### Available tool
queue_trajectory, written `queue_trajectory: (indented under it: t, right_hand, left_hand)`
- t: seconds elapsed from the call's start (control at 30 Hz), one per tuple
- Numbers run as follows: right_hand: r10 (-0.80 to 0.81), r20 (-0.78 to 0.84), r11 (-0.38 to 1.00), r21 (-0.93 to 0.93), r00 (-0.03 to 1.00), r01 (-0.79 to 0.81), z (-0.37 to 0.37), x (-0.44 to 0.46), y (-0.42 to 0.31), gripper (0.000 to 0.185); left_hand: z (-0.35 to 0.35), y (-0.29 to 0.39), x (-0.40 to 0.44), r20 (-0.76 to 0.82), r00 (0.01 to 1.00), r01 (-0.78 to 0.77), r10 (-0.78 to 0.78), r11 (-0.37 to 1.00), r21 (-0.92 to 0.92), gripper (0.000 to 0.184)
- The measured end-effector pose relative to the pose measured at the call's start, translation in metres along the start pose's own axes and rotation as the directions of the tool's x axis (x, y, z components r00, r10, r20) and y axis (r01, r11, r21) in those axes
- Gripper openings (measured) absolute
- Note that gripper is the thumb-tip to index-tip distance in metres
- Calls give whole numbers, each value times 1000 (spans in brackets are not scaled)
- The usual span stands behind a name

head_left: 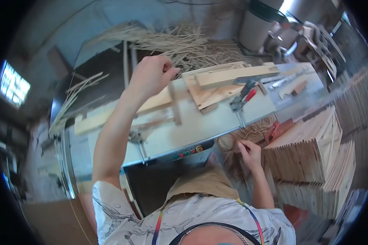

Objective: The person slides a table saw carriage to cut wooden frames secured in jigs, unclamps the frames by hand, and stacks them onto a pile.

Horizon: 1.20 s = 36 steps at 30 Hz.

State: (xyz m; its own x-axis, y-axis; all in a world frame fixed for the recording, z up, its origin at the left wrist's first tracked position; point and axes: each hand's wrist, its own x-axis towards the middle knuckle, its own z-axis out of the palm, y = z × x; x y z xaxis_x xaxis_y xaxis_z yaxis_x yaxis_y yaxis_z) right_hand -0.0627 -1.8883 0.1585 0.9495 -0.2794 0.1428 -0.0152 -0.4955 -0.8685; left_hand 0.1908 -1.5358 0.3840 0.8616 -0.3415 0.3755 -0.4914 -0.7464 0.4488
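- Any writing is too small or blurred to read: a silvery strip at the right of the surface bears dark marks, and the row of small red and green buttons on its front edge shows colours only.
- The white shirt carries dark line drawings, under a brown apron with rainbow straps.
- A triangular wooden panel lies on the surface, right of centre; it is pale yellow, with warmer tan grain on its face.
- A thick, straight, pale batten lies across its upper part.
- Just right of the panel is a metal toggle clamp with a bright red grip; a second clamp sits at the front edge, further left.
- A long, light-coloured plank runs along the surface, partly behind the left forearm.
- The hands are well apart. The left hand is raised over the far side of the surface, fingers curled, near a heap of thin wood strips; whether it grips anything cannot be told.
- The right hand is low, fingers bent, beside a stack of ridge-edged wooden panels; its grip is unclear too.
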Motion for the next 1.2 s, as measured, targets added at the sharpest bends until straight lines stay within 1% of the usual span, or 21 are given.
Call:
queue_trajectory:
  t: [0.07,0.2,0.27,0.3,0.33,0.37,0.4,0.47,0.5,0.57,0.6,0.67,0.73,0.8,0.83,0.9,0.93,1.0,1.07,1.13,1.2]
  right_hand:
    - [53,-61,999,-2,997,-53,-19,-18,18,13]
    - [83,-163,995,-42,983,-91,-38,-5,27,12]
    - [97,-193,995,-12,976,-101,-45,28,27,11]
    - [110,-192,994,4,975,-112,-53,48,29,11]
    - [126,-220,992,31,967,-122,-61,68,29,11]
    - [28,-239,1000,-6,971,-31,-70,94,27,10]
    - [-69,-256,997,-47,964,59,-77,119,26,10]
    - [-55,-273,998,-12,961,54,-94,161,23,9]
    - [-109,-297,993,0,949,114,-103,183,22,9]
    - [-179,-283,984,-43,942,174,-125,218,2,10]
    - [-191,-251,981,-39,949,188,-134,228,-12,10]
    - [-320,-284,947,-56,904,317,-146,256,-34,11]
    - [-432,-250,900,-51,867,434,-149,280,-53,10]
    - [-564,-192,822,-38,803,568,-138,313,-81,10]
    - [-549,-102,836,-67,830,545,-128,325,-96,10]
    - [-453,89,882,-99,887,461,-102,356,-121,18]
    - [-353,192,920,-107,916,377,-87,377,-125,23]
    - [-375,300,896,-124,877,426,-39,433,-131,29]
    - [-294,341,938,283,893,201,36,439,-197,32]
    - [-358,85,705,678,930,209,123,439,-247,30]
    - [-438,209,747,626,874,225,166,437,-309,31]
  left_hand:
    - [44,-15,70,309,951,0,-17,998,56,28]
    - [152,-91,183,618,786,-199,0,946,254,41]
    - [201,-128,218,673,739,-324,-29,861,393,46]
    - [228,-142,233,681,728,-264,-76,886,381,49]
    - [263,-170,235,605,796,-242,-8,913,329,53]
    - [297,-196,237,519,853,-233,61,934,272,58]
    - [329,-224,238,284,930,-287,234,944,163,64]
    - [363,-220,232,477,878,-79,29,993,83,71]
    - [370,-212,229,466,885,-45,-3,995,91,71]
    - [365,-188,226,728,682,-179,-74,948,264,63]
    - [351,-164,224,719,688,-144,-102,951,272,63]
    - [298,-103,215,609,783,-77,-127,952,297,55]
    - [266,-68,192,396,918,-88,3,976,197,46]
    - [213,-46,186,266,964,-86,4,951,296,42]
    - [183,-50,182,238,971,-49,-28,950,309,42]
    - [127,-60,171,-29,999,23,-14,954,300,32]
    - [103,-59,165,-32,999,41,-33,951,305,32]
    - [58,-58,152,-291,935,220,-204,975,23,21]
    - [22,-61,116,-353,894,252,-276,961,-111,21]
    - [-20,-89,66,-418,832,283,-365,927,-246,21]
    - [-54,-119,17,-400,847,300,-349,937,-182,27]
